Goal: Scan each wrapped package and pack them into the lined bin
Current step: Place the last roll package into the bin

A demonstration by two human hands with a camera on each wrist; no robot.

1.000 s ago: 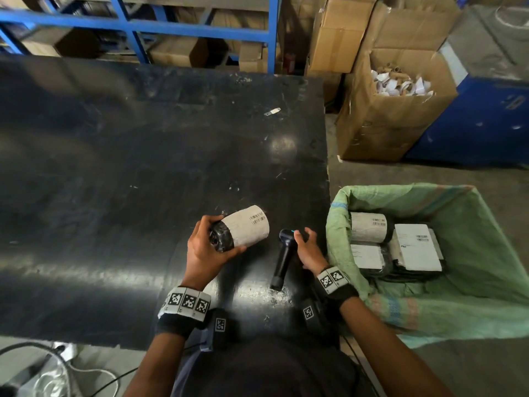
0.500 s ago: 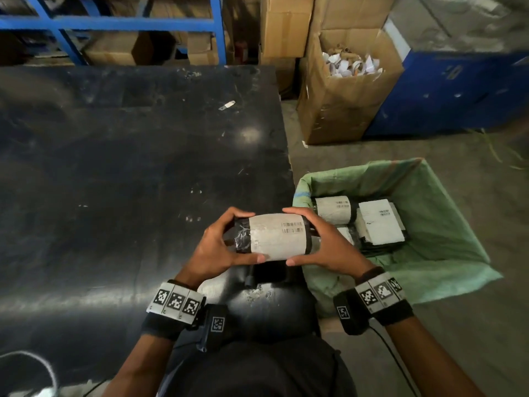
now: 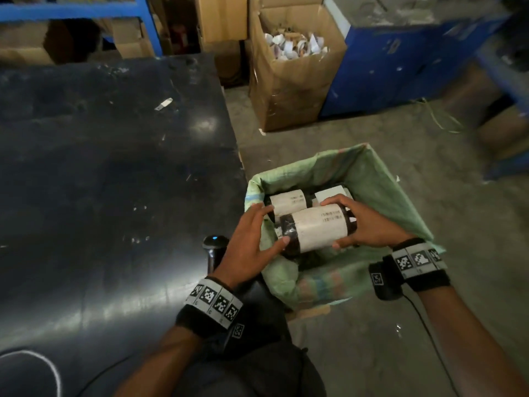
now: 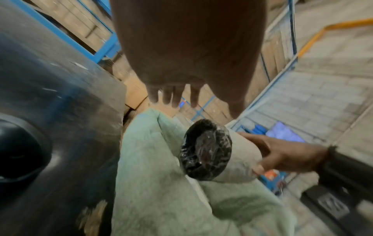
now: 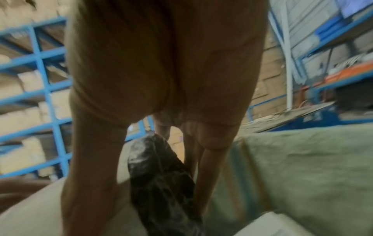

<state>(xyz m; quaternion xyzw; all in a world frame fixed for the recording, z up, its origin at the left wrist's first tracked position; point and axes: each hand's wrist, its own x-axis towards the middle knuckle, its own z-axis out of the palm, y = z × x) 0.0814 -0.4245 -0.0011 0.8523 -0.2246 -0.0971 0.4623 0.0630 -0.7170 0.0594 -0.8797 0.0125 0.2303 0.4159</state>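
Package in hand: a roll-shaped wrapped package [image 3: 316, 230] with a pale label and black plastic ends lay on its side above the open bin, barcode facing up.
Right hand: the right hand [image 3: 365, 228] gripped the right end of the roll, fingers curled over the top and thumb underneath.
Left hand: the left hand [image 3: 248, 245] was spread with straight fingers beside the left end; the head view showed the thumb tip touching the black wrap, while the left wrist view showed the fingers clear of the roll.
Bin: the bin [image 3: 395, 196], lined with a green woven sack, stood on the floor just beside the table's right edge.
Already packed: another labelled roll [image 3: 287, 202] and a flat white-labelled parcel [image 3: 329, 194] lay inside, behind the held roll.
Scanner: a black handheld scanner [image 3: 214, 247] lay on the dark table [image 3: 114, 196], partly hidden by the left wrist.
Background: an open cardboard box [image 3: 289, 90] of paper scraps stood beyond the bin.
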